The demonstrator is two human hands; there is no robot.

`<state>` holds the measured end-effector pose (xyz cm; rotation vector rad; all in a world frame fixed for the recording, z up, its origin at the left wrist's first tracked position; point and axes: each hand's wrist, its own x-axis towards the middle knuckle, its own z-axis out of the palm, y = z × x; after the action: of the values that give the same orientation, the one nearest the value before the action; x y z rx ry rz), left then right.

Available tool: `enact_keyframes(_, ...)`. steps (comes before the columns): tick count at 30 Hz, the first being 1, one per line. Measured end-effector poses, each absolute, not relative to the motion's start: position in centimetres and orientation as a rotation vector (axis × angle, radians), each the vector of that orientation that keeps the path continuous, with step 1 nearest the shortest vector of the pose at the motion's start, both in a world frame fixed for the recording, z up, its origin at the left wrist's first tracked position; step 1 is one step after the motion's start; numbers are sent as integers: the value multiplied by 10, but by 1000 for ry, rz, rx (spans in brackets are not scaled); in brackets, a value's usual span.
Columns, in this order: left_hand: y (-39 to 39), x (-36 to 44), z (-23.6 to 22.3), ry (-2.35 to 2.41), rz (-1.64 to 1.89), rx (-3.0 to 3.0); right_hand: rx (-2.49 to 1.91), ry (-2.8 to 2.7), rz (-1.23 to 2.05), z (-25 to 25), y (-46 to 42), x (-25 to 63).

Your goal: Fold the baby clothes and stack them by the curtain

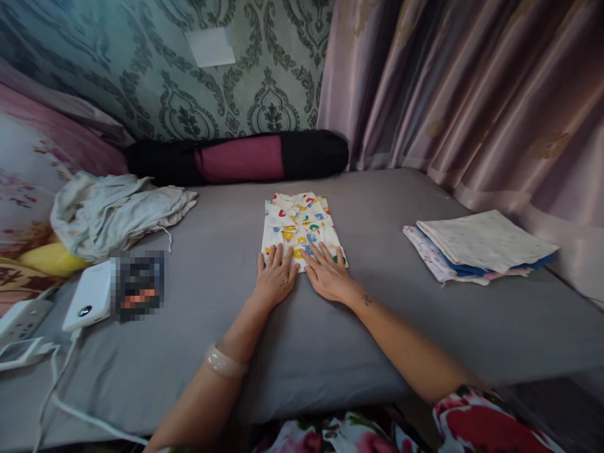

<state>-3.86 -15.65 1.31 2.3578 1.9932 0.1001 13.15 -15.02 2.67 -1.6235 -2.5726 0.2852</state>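
Observation:
A small white shirt point(302, 220) printed with red, yellow and blue shapes lies folded into a rectangle on the grey sheet point(212, 264). Its collar points away from me. Flat on the shirt's near left corner rests my left hand point(276, 274), fingers spread. My right hand point(329, 272) presses flat on the near right part, its fingers also apart. Both palms reach over the shirt's near edge, which they partly cover. Neither hand grips the cloth.
A stack of folded clothes point(486, 242) lies to the right, and a crumpled pale garment point(117, 207) to the left. Nearer on the left are a white power bank point(89, 296), cables and a power strip point(23, 321). Along the wall lies a black and maroon long bag point(240, 157).

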Motion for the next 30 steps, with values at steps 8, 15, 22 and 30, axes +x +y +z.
enact_keyframes(8,-160,-44,19,1996,177,2359,-1645,-2521,333,31,-149,139)
enact_keyframes(15,-159,-53,17,2060,106,2297,-1727,-2464,273,24,-146,151)
enact_keyframes(22,-157,-55,9,2051,75,2325,-1706,-2446,288,20,-145,153)
enact_keyframes(30,-157,-54,13,2046,97,2330,-1691,-2415,342,22,-147,154)
